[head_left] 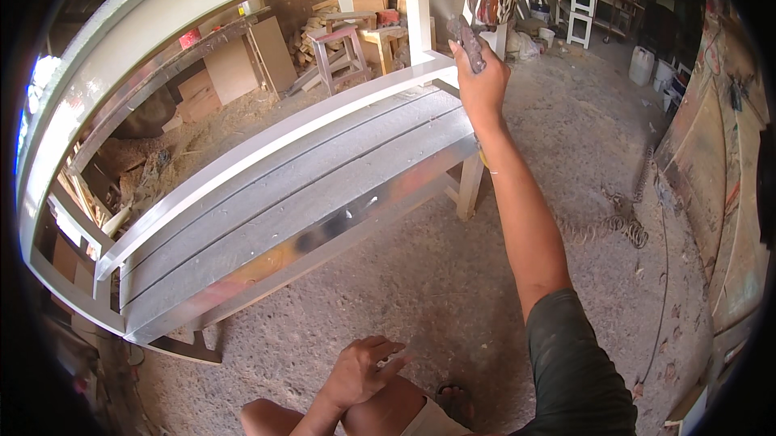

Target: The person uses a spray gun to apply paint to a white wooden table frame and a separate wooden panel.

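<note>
My right hand (pixel 486 80) is stretched forward and closed round a paint spray gun (pixel 469 44). Its paint-streaked cup (pixel 488 4) sits upright on top. Just left of the gun is the end of a white wooden frame (pixel 267 121), a large piece with a curved-looking outer rail. That frame rests on a grey slatted bench (pixel 299 185) whose front edge carries patches of orange, black and silver paint. My left hand (pixel 365 371) hangs over my bent knee, its fingers loosely bent and apart, holding nothing. The nozzle and trigger are hard to make out behind my fingers.
A coiled hose (pixel 626 226) lies on the rough concrete floor at right. Large boards (pixel 711 137) lean along the right side. Behind the bench stand a pinkish stool (pixel 339 52) and piled wood offcuts. Farther back right are a white jug (pixel 641 66) and a white stool (pixel 580 12).
</note>
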The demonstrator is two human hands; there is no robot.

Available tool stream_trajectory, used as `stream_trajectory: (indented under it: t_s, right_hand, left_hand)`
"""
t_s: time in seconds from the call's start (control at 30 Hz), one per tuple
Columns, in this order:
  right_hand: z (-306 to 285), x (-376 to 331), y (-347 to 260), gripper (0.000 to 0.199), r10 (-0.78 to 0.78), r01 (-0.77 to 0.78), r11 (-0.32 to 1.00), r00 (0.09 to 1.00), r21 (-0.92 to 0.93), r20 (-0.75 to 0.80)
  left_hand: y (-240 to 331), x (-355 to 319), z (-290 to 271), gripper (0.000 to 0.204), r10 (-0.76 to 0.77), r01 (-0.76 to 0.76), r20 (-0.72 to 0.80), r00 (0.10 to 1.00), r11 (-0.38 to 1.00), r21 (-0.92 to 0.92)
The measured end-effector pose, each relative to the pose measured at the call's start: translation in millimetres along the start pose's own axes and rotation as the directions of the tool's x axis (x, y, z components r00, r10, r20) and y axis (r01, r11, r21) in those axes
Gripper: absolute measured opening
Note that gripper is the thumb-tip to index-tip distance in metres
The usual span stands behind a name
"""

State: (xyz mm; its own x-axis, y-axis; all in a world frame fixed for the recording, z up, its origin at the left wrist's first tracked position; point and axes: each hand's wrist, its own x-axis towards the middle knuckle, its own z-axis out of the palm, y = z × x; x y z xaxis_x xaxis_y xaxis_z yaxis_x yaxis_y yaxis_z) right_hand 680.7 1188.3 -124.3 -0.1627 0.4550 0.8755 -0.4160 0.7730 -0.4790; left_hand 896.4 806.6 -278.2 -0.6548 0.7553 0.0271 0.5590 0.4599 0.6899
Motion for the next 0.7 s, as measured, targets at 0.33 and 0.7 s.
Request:
stream_trajectory:
  t_s: [0.33, 0.7]
  right_hand:
    - [-15.6, -27.6, 16.7, 0.031, 0.105, -0.089, 0.986, 0.988, -0.142, 0.110]
    - [-27.9, -36.7, 13.2, 0.037, 0.372, -0.321, 0.923, 0.888, -0.215, 0.270]
  left_hand:
    - [6.3, -0.7, -2.4, 0.024, 0.028, -0.028, 0.007, 1.000, 0.999, -0.014]
    - [6.2, -1.7, -0.1, 0.032, 0.026, -0.025, 0.023, 0.999, 1.000, -0.013]
